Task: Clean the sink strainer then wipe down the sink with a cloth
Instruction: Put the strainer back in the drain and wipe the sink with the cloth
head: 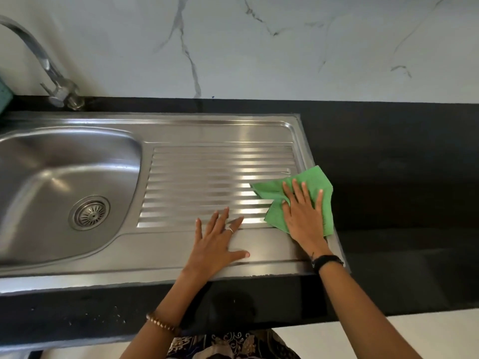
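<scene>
A stainless steel sink (197, 130) has its basin at the left and a ribbed drainboard (207, 177) at the right. The round metal strainer (89, 213) sits in the basin's drain. A green cloth (274, 189) lies at the drainboard's right end, partly over its edge. My right hand (303, 216) presses flat on the cloth with straight, spread fingers. My left hand (216, 242) rests flat on the drainboard's front rim, fingers spread, touching nothing else.
A chrome tap (44, 66) curves up behind the basin at the far left. Black countertop (401, 177) surrounds the sink and runs off to the right. A white marble-patterned wall (259, 47) rises behind. A teal object (4, 97) shows at the left edge.
</scene>
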Motion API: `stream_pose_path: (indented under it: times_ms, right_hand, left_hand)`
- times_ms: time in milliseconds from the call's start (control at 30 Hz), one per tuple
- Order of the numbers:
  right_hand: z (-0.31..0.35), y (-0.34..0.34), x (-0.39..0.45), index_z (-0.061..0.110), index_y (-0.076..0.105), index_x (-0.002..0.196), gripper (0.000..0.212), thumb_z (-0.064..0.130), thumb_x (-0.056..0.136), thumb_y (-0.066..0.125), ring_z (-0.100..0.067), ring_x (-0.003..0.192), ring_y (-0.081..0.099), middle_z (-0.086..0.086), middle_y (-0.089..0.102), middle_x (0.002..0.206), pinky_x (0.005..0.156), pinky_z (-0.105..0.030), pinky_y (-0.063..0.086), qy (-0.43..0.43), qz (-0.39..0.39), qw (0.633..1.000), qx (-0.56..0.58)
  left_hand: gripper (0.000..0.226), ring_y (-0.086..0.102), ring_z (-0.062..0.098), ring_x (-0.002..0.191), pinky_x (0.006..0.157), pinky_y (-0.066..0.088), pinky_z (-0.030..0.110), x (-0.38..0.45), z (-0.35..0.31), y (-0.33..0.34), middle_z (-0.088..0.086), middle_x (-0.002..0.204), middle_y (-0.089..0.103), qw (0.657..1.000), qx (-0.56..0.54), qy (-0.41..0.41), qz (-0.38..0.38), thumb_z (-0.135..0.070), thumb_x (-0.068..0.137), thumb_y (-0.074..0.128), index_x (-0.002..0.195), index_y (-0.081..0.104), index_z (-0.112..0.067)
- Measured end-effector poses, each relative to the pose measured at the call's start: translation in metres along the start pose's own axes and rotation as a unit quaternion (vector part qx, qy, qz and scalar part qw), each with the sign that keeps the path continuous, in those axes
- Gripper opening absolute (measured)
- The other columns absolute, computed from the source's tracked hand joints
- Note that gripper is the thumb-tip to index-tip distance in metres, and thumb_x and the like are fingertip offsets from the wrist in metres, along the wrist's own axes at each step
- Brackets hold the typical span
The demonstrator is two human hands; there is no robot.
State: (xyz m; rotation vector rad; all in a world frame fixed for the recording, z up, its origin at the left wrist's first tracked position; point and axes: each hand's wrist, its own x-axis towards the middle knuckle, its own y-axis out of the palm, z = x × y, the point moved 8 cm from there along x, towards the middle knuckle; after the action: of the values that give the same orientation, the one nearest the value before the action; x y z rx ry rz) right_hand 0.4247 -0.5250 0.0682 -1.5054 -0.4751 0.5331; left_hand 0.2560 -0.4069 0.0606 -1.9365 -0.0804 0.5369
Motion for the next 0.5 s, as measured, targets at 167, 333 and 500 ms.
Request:
stream_pose_path:
  times_ms: [167, 333, 500]
  right_hand:
    - [0.0, 0.007, -0.056, 0.024, -0.005, 0.147, 0.058, 0.031, 0.099, 0.027, -0.02, 0.147, 0.0, -0.001, 0.002, 0.159, 0.115, -0.044, -0.011, 0.019, 0.003, 0.998, 0.064]
    - [0.002, 0.013, -0.038, 0.025, -0.006, 0.147, 0.055, 0.035, 0.1, 0.02, -0.02, 0.146, -0.006, -0.002, -0.005, 0.159, 0.114, -0.04, -0.012, 0.035, 0.035, 0.995, 0.088]
    - [0.015, 0.005, 0.01, 0.02, 0.007, 0.149, 0.052, 0.035, 0.101, 0.019, -0.024, 0.147, 0.001, -0.006, 0.004, 0.16, 0.117, -0.045, -0.006, 0.056, 0.027, 0.992, 0.105]
  left_hand:
    - [0.081, -0.017, 0.018, 0.144, 0.115, -0.012, 0.047, -0.006, 0.006, 0.001, -0.002, 0.156, -0.02, 1.0, 0.002, -0.007, -0.021, -0.065, 0.084, 0.037, 0.145, -0.007, -0.035]
    - [0.085, -0.012, 0.013, 0.144, 0.113, -0.015, 0.034, -0.014, 0.017, -0.003, 0.0, 0.158, -0.012, 0.996, -0.047, -0.016, -0.073, -0.059, 0.087, 0.039, 0.147, -0.006, -0.019]
    - [0.086, -0.015, 0.01, 0.141, 0.112, -0.016, 0.034, -0.03, 0.058, -0.014, 0.001, 0.157, -0.011, 0.99, -0.066, -0.062, -0.106, -0.056, 0.088, 0.041, 0.146, -0.009, -0.016]
